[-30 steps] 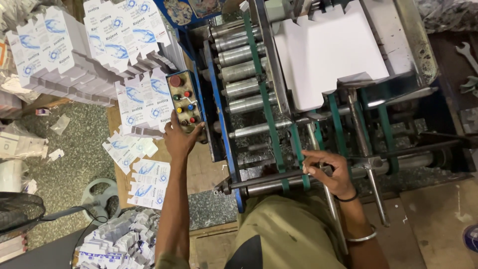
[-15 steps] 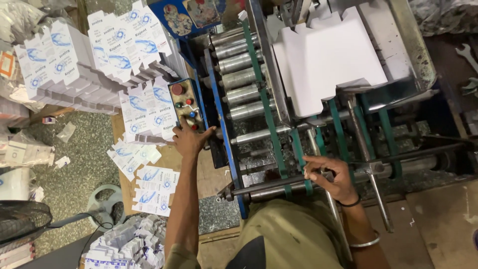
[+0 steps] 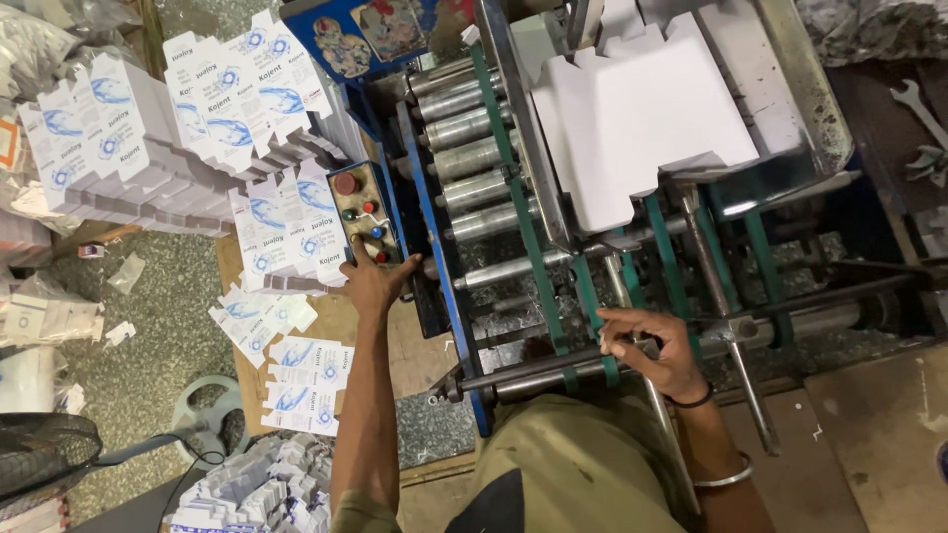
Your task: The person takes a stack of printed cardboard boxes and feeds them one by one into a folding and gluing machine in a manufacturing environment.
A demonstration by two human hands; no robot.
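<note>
My left hand (image 3: 375, 281) reaches out to a small control panel (image 3: 361, 212) with red, blue and yellow buttons on the side of a blue-framed machine; its fingers rest on the panel's lower edge. My right hand (image 3: 652, 345) lies on the machine's near end, fingers curled over a metal rod (image 3: 533, 367) beside a green belt (image 3: 581, 296). Metal rollers (image 3: 474, 158) run across the machine. A stack of white cut card blanks (image 3: 642, 109) sits on the feeder at the far end.
Piles of printed white-and-blue flat cartons (image 3: 128, 148) stand left of the machine, with loose ones (image 3: 296, 385) on a brown board and the floor. A fan (image 3: 59, 459) lies at the lower left. Wrenches (image 3: 923, 128) lie at the right.
The view has shifted slightly. My left hand stays at the control panel and my right hand stays on the rod, its fingers lifting a little.
</note>
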